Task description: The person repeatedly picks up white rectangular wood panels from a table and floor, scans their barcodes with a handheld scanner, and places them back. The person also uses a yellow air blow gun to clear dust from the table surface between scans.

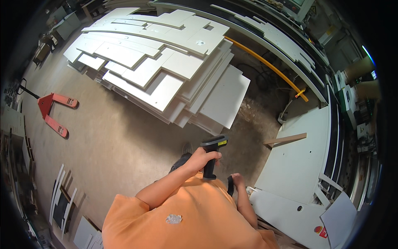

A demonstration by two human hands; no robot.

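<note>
My left hand [200, 161] is wrapped round the grip of a black and grey handheld scanner [210, 168] with a yellow label on its head. The scanner is held up in front of my orange shirt. Lower and to the right, my right hand [237, 179] is closed beside my body. A black, strap-like piece [230, 186] shows against its fingers; its full shape is hidden. Ahead of both hands lies a large, uneven stack of white panels [166, 93], some with notches and small holes.
A red pallet jack [46, 106] stands on the floor at left. A yellow bar [265, 62] runs beside the stack toward a long machine bed [309, 79]. At right are a white board [290, 162] and a wooden strip [286, 139]. Narrow offcuts [58, 195] lie lower left.
</note>
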